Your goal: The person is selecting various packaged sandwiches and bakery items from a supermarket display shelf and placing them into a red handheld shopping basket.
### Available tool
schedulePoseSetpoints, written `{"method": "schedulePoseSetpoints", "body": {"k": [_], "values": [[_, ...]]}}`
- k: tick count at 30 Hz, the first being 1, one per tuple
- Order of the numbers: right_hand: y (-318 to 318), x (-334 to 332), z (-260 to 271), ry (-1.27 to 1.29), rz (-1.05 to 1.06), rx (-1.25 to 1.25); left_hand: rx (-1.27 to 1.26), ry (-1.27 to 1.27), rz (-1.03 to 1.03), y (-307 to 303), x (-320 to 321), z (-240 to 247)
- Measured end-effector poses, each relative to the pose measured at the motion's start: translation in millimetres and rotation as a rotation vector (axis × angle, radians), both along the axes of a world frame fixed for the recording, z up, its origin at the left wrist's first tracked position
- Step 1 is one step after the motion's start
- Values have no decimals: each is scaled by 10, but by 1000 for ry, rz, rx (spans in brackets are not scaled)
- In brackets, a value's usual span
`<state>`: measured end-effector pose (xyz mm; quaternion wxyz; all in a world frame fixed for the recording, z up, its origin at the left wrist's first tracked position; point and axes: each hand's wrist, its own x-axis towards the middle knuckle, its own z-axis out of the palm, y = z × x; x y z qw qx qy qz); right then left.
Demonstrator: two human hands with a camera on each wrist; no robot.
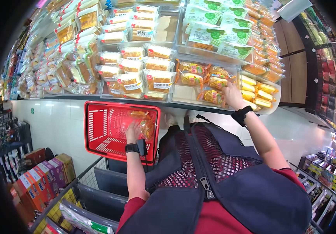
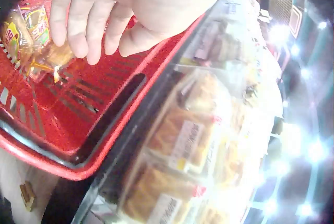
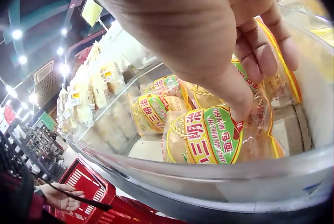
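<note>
My right hand (image 1: pixel 232 94) reaches down into a clear bin of packaged mini sandwich breads, its fingers bent. In the right wrist view, the thumb lies at the upper right of the front bread packet (image 3: pixel 209 135), with orange, yellow and green print. The other fingers (image 3: pixel 261 67) reach down in front of another orange-edged packet (image 3: pixel 284 78); whether they grip one, I cannot tell. My left hand (image 1: pixel 132 132) hangs over the red shopping basket (image 1: pixel 93 150), fingers loosely extended and holding nothing. Similar bread packets (image 1: pixel 147 128) lie inside the basket, near that hand.
Yellow packaged cakes (image 1: pixel 255 91) fill the bin on the right. White-topped cakes (image 1: pixel 131 84) stand left of the breads, with green-and-white packets (image 1: pixel 210 33) behind. Below the basket is a dark cart (image 1: pixel 101 183); boxed goods (image 1: pixel 43 175) stand at the left.
</note>
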<state>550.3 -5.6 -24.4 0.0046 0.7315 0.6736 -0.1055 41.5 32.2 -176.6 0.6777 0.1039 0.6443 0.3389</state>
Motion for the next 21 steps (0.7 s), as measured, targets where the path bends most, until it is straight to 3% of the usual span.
{"method": "schedulePoseSetpoints", "body": {"k": [2,4,6,7,9,10,12,13,14,16,21], "values": [[-14,38,75,23,29,33,82,13,-80,-12,161,359],[-25,92,232,211,40,41,115,34,-58,0,409,812],[-59,112,402,322,60,121,253,93,-207,24,587,1198],[-75,126,535,508,-55,74,252,93,-201,49,710,1371],[-127,99,814,845,-239,10,391,87,-430,97,938,1675],[-149,70,927,844,-233,7,391,87,-424,110,1035,1779],[-193,6,1117,1195,-262,-60,494,-42,-629,122,1217,1982],[-214,-27,1194,1242,-230,-93,528,-47,-774,130,1316,2146],[-220,-110,1244,1243,-222,-98,527,-42,-766,120,1401,2247],[-199,-288,1321,1486,-174,-73,569,-241,-868,104,1569,2387],[-81,-531,1424,1550,-66,-208,592,-362,-896,32,1750,2601]]}}
